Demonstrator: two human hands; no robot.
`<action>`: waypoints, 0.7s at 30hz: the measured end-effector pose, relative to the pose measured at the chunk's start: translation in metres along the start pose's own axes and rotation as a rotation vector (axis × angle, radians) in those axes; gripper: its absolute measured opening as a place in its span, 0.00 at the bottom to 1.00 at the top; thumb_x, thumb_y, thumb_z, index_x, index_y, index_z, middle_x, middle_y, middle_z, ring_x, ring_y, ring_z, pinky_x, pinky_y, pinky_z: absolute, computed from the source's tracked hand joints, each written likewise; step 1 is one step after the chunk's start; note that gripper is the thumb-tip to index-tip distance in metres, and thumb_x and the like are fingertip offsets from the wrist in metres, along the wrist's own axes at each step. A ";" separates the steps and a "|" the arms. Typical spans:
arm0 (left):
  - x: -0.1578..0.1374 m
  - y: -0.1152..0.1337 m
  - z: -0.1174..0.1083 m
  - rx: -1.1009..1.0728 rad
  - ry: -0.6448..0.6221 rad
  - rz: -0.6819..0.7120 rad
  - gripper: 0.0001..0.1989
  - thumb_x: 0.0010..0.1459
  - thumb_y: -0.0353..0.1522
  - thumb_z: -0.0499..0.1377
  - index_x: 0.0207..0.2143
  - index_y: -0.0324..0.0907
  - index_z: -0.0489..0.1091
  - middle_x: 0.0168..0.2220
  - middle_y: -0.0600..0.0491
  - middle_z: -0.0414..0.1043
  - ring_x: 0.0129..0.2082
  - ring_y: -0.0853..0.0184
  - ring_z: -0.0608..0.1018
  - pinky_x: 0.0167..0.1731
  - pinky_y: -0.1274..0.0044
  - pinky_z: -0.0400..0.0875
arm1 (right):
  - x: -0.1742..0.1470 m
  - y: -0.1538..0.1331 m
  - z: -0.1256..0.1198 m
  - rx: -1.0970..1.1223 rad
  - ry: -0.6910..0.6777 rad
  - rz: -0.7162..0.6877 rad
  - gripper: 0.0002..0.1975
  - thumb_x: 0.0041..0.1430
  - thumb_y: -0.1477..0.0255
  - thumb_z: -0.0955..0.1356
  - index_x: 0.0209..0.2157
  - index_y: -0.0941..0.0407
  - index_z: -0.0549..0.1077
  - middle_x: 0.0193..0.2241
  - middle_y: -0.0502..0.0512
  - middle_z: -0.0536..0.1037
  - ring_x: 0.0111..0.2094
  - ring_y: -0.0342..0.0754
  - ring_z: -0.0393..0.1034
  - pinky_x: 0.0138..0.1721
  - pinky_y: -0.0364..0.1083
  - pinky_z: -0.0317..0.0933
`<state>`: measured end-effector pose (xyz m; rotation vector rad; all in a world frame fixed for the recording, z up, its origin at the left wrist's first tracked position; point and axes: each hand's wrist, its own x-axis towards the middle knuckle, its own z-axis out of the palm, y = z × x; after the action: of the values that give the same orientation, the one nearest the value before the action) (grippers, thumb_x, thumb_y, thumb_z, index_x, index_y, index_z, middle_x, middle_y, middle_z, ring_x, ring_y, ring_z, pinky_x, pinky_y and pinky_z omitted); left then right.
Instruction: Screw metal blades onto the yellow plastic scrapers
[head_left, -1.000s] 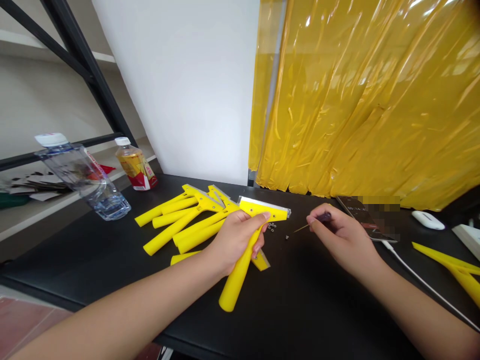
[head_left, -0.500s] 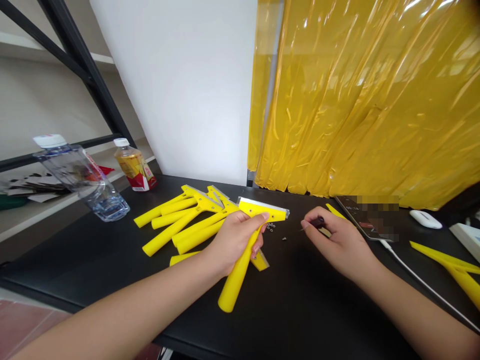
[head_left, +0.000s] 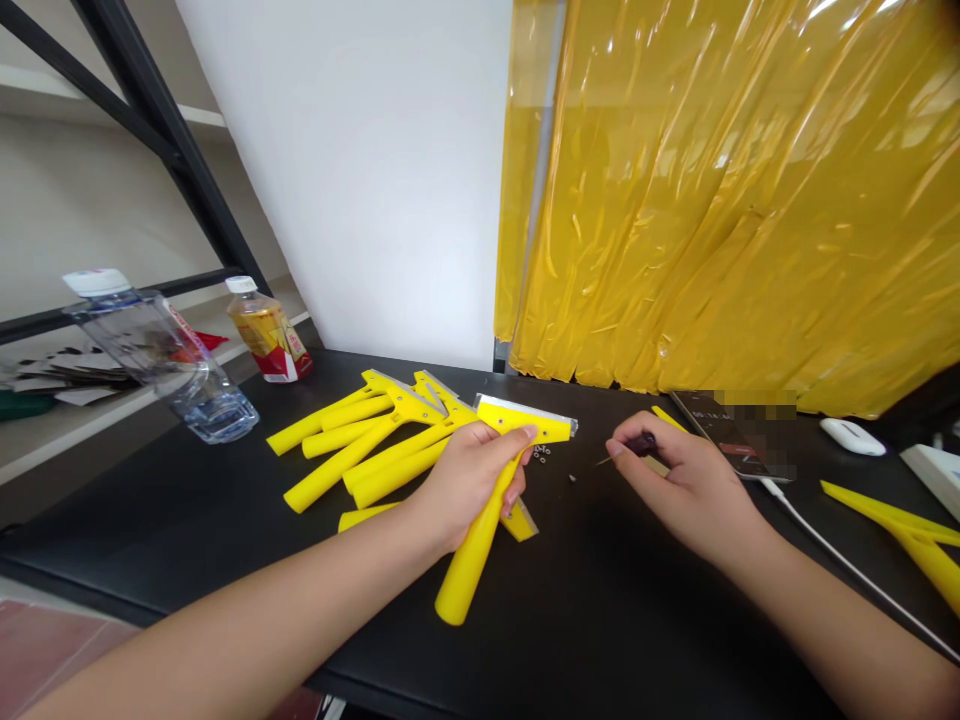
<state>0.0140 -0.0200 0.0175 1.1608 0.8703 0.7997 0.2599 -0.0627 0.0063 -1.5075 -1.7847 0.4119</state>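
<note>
My left hand [head_left: 480, 475] is wrapped round the neck of a yellow scraper [head_left: 466, 570], its metal blade edge facing away from me and its thick handle pointing toward me. In my right hand [head_left: 675, 475] a small dark-handled screwdriver [head_left: 643, 443] is pinched, its thin shaft pointing left. Between the hands a single small screw [head_left: 572, 478] lies on the black table. Several tiny nuts [head_left: 541, 452] sit just beyond my left fingers. Several more yellow scrapers [head_left: 341, 465] are heaped left of my left hand. Part of another lies under it.
At the left stand a clear water bottle [head_left: 169, 355] and a smaller drink bottle [head_left: 268, 330]. A phone [head_left: 731, 440] with a white cable [head_left: 832, 565], an earbud case [head_left: 853, 437] and yellow scraper pieces [head_left: 892, 515] lie at the right. Yellow plastic sheeting [head_left: 712, 200] hangs behind the table [head_left: 585, 620].
The loose screw has shifted slightly on the table. My right hand has turned a little, and the screwdriver's shaft shows more clearly. My left hand keeps its hold on the scraper.
</note>
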 end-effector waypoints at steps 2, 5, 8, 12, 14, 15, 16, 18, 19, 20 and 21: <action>0.000 0.000 0.000 0.002 0.001 0.001 0.19 0.64 0.45 0.61 0.25 0.43 0.65 0.13 0.58 0.63 0.12 0.72 0.64 0.17 0.79 0.62 | 0.000 -0.001 0.000 0.002 -0.002 -0.003 0.10 0.70 0.59 0.66 0.37 0.50 0.72 0.32 0.50 0.77 0.35 0.49 0.72 0.37 0.48 0.63; 0.000 0.001 0.001 0.005 0.005 -0.001 0.19 0.64 0.45 0.61 0.26 0.43 0.65 0.13 0.58 0.63 0.13 0.72 0.64 0.17 0.79 0.62 | -0.001 -0.003 -0.001 0.000 0.002 -0.008 0.09 0.70 0.60 0.66 0.37 0.50 0.72 0.31 0.49 0.76 0.34 0.49 0.71 0.36 0.47 0.63; 0.000 0.001 0.001 0.007 0.009 0.001 0.19 0.64 0.45 0.61 0.26 0.43 0.65 0.13 0.59 0.63 0.13 0.72 0.64 0.17 0.79 0.62 | 0.000 -0.003 -0.001 0.001 -0.005 -0.002 0.09 0.69 0.60 0.67 0.37 0.50 0.72 0.31 0.48 0.76 0.35 0.48 0.71 0.37 0.47 0.63; 0.000 0.000 0.001 0.014 0.009 -0.004 0.19 0.64 0.45 0.61 0.25 0.43 0.64 0.13 0.59 0.62 0.13 0.72 0.64 0.17 0.79 0.62 | -0.001 -0.004 -0.005 0.002 0.042 0.000 0.09 0.69 0.60 0.67 0.37 0.50 0.73 0.32 0.48 0.76 0.35 0.48 0.71 0.37 0.47 0.62; 0.001 -0.002 0.000 0.015 0.017 -0.014 0.19 0.63 0.45 0.62 0.25 0.44 0.64 0.13 0.59 0.62 0.13 0.72 0.64 0.18 0.78 0.62 | -0.002 -0.007 -0.009 0.030 0.091 -0.006 0.09 0.68 0.60 0.68 0.36 0.50 0.73 0.31 0.48 0.76 0.35 0.48 0.71 0.38 0.47 0.63; 0.001 -0.002 0.000 0.018 0.022 -0.022 0.19 0.63 0.45 0.62 0.25 0.43 0.64 0.13 0.59 0.62 0.13 0.72 0.64 0.18 0.78 0.62 | -0.002 -0.008 -0.011 0.056 0.117 -0.007 0.10 0.68 0.60 0.69 0.36 0.50 0.74 0.31 0.48 0.76 0.34 0.47 0.71 0.37 0.46 0.63; 0.002 -0.003 0.000 0.021 0.025 -0.034 0.19 0.63 0.45 0.62 0.26 0.43 0.64 0.14 0.58 0.63 0.13 0.72 0.65 0.18 0.78 0.63 | -0.003 -0.010 -0.013 0.088 0.145 -0.004 0.10 0.67 0.60 0.70 0.35 0.50 0.74 0.30 0.48 0.76 0.34 0.47 0.71 0.36 0.46 0.63; 0.002 -0.003 -0.001 0.031 0.028 -0.072 0.19 0.63 0.44 0.63 0.26 0.43 0.64 0.15 0.58 0.64 0.14 0.72 0.66 0.19 0.78 0.64 | -0.005 -0.014 -0.016 0.158 0.201 0.008 0.09 0.66 0.60 0.71 0.35 0.50 0.75 0.30 0.48 0.77 0.32 0.46 0.71 0.34 0.44 0.64; 0.002 -0.003 -0.001 0.041 0.029 -0.094 0.18 0.63 0.43 0.63 0.26 0.43 0.64 0.16 0.57 0.65 0.15 0.71 0.67 0.19 0.78 0.64 | -0.006 -0.016 -0.017 0.195 0.229 0.012 0.09 0.66 0.60 0.71 0.35 0.50 0.76 0.29 0.48 0.77 0.32 0.46 0.71 0.34 0.44 0.64; 0.002 -0.003 -0.002 0.055 0.028 -0.112 0.18 0.63 0.43 0.63 0.26 0.43 0.64 0.16 0.57 0.65 0.15 0.71 0.68 0.19 0.78 0.64 | -0.007 -0.017 -0.018 0.236 0.253 0.015 0.09 0.66 0.60 0.72 0.35 0.50 0.76 0.29 0.49 0.77 0.32 0.46 0.72 0.34 0.43 0.65; 0.002 -0.003 -0.002 0.071 0.024 -0.125 0.18 0.62 0.43 0.63 0.26 0.43 0.65 0.16 0.57 0.66 0.15 0.71 0.68 0.19 0.78 0.64 | -0.008 -0.018 -0.017 0.283 0.276 0.016 0.09 0.65 0.60 0.72 0.36 0.50 0.77 0.29 0.49 0.78 0.33 0.46 0.73 0.35 0.43 0.66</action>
<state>0.0138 -0.0179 0.0140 1.1485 0.9881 0.6866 0.2596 -0.0784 0.0277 -1.3107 -1.4354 0.4222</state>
